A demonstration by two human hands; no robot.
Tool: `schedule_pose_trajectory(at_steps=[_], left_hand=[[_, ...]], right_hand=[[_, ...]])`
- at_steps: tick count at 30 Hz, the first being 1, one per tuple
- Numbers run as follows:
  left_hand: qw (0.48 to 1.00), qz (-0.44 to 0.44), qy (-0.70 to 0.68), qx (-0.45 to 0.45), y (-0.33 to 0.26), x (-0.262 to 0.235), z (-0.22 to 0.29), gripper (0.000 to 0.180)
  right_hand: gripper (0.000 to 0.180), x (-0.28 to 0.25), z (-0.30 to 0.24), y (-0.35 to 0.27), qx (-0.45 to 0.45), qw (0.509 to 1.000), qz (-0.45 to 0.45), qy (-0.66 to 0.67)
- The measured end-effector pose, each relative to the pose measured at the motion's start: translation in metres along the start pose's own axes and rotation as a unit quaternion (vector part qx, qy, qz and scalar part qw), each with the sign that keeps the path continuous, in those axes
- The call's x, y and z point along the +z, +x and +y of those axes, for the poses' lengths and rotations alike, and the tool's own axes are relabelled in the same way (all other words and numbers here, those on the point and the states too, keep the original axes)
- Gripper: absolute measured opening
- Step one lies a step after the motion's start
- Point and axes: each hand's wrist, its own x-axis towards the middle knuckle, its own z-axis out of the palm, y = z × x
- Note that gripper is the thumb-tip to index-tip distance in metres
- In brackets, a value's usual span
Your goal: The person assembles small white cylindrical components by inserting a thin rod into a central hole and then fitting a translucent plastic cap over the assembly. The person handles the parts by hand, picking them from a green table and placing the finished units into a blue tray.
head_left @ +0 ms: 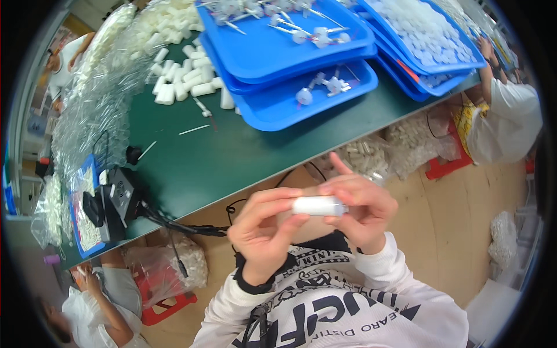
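Between my two hands, in front of the table's near edge, lies a short white plastic cylinder (313, 205), held roughly level. My left hand (262, 229) pinches its left end between thumb and fingers. At the other end, the fingers of my right hand (366, 210) close round a small translucent cap (342, 209), with the index finger sticking up. Part of the cap is hidden by those fingers, so I cannot tell how firmly it sits on the cylinder.
Stacked blue trays (261, 119) with small white parts stand on the green table (174, 185). White cylinders (191, 75) lie heaped beside clear plastic bags (87, 116). A black box (123, 200) with cables sits at the left. People work at both sides, near red stools (455, 156).
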Motion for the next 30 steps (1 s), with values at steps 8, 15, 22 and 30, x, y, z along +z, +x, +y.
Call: schedule_pose_trajectory(at_steps=[8,15,22,30], left_hand=[[0.979,-0.187,0.078,-0.011,0.028,0.016,0.01,0.038],[0.888,-0.221,0.395,-0.078,0.089,-0.059,0.132,0.03],[0.714,-0.019,0.692,-0.105,0.192,-0.187,0.127,0.023],[0.643,0.014,0.722,-0.255,0.228,-0.3,0.009,0.059]], right_hand=[[0.029,-0.026,0.003,-0.016,0.028,0.985,0.161,-0.049],[0.038,-0.123,0.068,-0.063,0.221,0.924,0.305,-0.068],[0.045,-0.203,0.218,-0.126,0.402,0.726,0.054,-0.555],[0.065,-0.185,0.229,-0.113,0.475,0.617,-0.093,-0.62]])
